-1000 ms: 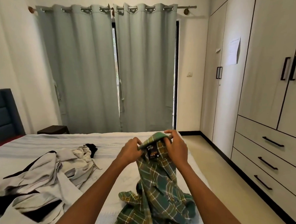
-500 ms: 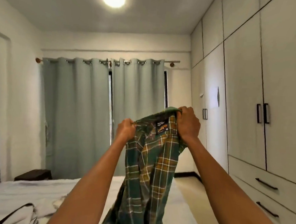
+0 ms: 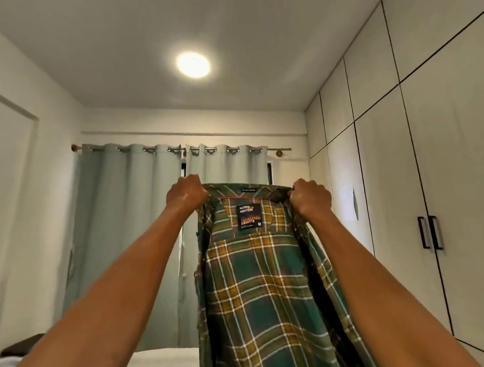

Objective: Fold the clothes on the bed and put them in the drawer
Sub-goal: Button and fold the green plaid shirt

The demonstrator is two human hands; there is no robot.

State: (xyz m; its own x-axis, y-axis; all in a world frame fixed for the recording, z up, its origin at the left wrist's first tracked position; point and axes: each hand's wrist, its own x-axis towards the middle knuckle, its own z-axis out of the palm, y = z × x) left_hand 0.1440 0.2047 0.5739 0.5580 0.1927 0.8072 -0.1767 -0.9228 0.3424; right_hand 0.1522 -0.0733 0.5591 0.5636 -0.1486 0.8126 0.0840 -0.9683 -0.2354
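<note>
Head view. Item: green plaid shirt (image 3: 269, 291), with yellow and white checks, held up in the air in front of the person and hanging straight down, inside of the back panel facing the camera. A black label (image 3: 249, 217) with orange and white print and the letter M sits just below the collar.

Left hand (image 3: 186, 191): raised, fingers curled in a tight grip on the left end of the collar. Right hand (image 3: 310, 196): raised to the same height, fingers curled in a tight grip on the right end of the collar. The collar is stretched level between the two hands. Both forearms are bare and extended upward.

Bed (image 3: 164, 360): a pale strip at the bottom edge, below and behind the shirt's lower part.

Background: pale green curtains (image 3: 126, 233) on a rod with metal eyelets, drawn nearly closed; a round ceiling light (image 3: 193, 65), lit; a white wardrobe (image 3: 432, 165) along the right wall, with two black handles (image 3: 431, 232) side by side.
</note>
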